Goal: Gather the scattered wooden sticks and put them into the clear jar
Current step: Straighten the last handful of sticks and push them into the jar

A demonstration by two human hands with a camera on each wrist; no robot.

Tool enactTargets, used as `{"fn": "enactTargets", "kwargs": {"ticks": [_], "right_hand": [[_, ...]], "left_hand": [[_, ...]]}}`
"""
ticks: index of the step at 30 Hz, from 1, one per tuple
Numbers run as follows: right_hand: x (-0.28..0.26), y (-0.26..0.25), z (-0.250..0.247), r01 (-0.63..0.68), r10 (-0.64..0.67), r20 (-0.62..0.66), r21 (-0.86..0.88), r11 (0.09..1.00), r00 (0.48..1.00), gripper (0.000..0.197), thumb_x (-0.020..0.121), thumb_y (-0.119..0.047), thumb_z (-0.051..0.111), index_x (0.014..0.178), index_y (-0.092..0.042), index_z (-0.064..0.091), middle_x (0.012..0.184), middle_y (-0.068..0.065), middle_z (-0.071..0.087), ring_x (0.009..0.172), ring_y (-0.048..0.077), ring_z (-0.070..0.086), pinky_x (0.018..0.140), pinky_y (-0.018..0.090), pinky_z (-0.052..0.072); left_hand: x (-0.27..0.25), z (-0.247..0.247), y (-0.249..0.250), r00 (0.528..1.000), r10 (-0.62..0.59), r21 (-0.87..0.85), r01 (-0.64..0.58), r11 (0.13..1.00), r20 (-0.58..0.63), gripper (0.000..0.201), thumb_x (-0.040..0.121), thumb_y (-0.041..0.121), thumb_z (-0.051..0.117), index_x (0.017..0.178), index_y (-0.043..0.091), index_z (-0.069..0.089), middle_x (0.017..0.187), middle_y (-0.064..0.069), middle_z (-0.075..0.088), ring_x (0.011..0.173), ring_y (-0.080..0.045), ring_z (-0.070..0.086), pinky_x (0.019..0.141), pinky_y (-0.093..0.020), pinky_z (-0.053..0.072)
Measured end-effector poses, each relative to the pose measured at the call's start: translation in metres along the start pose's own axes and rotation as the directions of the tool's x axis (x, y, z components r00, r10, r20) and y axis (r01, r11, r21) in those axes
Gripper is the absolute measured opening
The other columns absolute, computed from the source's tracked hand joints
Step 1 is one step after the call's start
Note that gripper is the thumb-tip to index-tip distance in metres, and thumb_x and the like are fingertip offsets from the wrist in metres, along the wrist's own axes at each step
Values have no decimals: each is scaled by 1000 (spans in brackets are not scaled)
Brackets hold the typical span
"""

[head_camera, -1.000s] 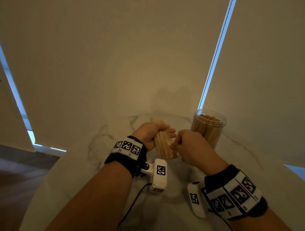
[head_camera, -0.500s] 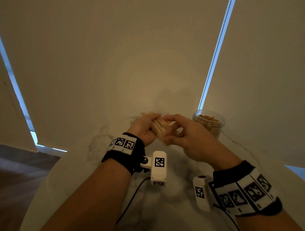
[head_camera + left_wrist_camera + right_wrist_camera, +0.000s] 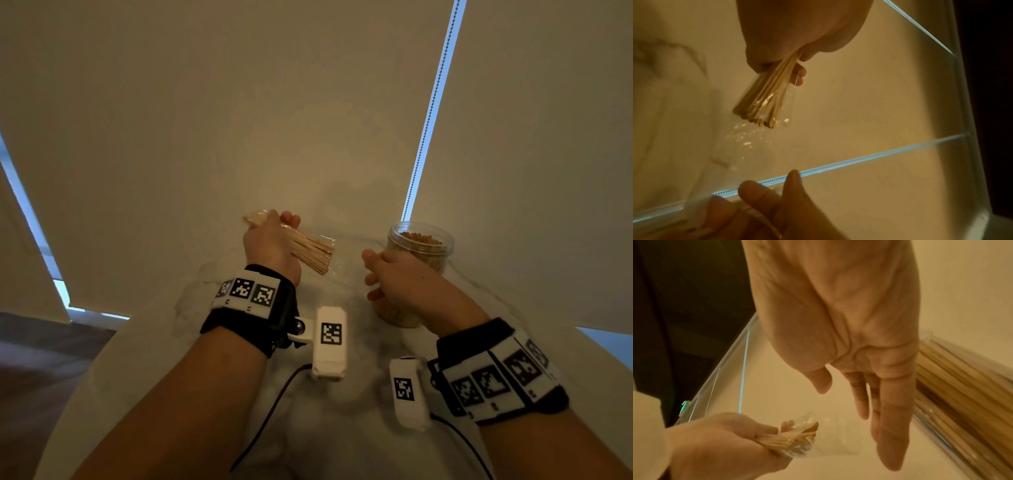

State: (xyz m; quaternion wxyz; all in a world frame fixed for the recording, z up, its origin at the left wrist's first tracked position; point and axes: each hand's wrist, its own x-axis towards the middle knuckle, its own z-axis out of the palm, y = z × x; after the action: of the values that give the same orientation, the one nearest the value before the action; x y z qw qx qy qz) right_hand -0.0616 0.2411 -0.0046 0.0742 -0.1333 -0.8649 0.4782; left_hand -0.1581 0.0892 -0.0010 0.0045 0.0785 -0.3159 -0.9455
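Wooden sticks (image 3: 310,251): light, stiff, slippery bundle in a clear wrapper, held mid-length by the left hand (image 3: 270,245) above the desk. Right hand (image 3: 399,279) relaxed, empty, beside the clear jar (image 3: 419,246) near the far edge.

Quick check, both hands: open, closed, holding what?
Left hand: closed round a bundle of sticks in clear wrap.
Right hand: open, fingers straight, holding nothing.
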Motion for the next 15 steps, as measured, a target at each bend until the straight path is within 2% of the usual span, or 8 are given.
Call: {"fn": "enactTargets", "kwargs": {"ticks": [3,5,8,10,12,13,15], "right_hand": [[3,-2,5,-209,195,76,311,927,978,48,100,-52,42,119,-9,54,103,17,66,87,32,69,72,36,59],[3,-1,7,-289,252,141,459,840,957,51,102,-50,41,118,-3,53,102,23,68,85,36,70,73,38,61],[5,5,8,-327,225,238,675,661,945,48,104,-43,41,120,1,53,96,23,69,81,33,72,68,39,61],[7,9,9,-324,207,250,767,554,946,44,105,-37,40,127,-1,53,105,20,65,78,26,68,60,35,60],[8,9,10,-334,203,267,806,489,942,41,106,-32,37,129,-2,54,116,20,63,80,25,64,54,31,58],[6,9,10,-345,200,282,818,460,938,41,106,-30,36,129,-1,54,115,21,62,78,25,64,51,29,57],[4,9,9,-366,199,309,826,428,930,42,106,-28,35,126,3,56,100,21,63,69,25,62,49,27,56]], "left_hand": [[-18,12,-10,989,145,86,-147,985,29,13,104,18,47,109,13,58,87,-2,62,79,-14,66,84,-31,57],[-31,20,-19,977,200,103,-206,973,69,9,104,20,48,105,16,56,88,-1,60,81,-13,65,84,-29,54],[-50,29,-35,966,224,138,-241,961,130,14,103,25,51,113,15,51,90,2,59,84,-11,64,86,-29,51],[-61,33,-41,963,197,178,-229,957,182,16,101,33,54,111,22,49,94,2,59,89,-11,63,90,-31,51],[-68,36,-40,962,148,192,-194,962,230,22,98,50,52,108,31,49,101,1,60,100,-12,62,98,-34,48],[-69,36,-38,959,126,192,-178,965,253,30,97,57,49,114,32,50,104,1,60,104,-12,61,101,-36,46],[-68,35,-33,950,111,196,-173,965,293,48,97,63,39,129,30,49,108,0,60,109,-14,60,102,-36,43]]}}
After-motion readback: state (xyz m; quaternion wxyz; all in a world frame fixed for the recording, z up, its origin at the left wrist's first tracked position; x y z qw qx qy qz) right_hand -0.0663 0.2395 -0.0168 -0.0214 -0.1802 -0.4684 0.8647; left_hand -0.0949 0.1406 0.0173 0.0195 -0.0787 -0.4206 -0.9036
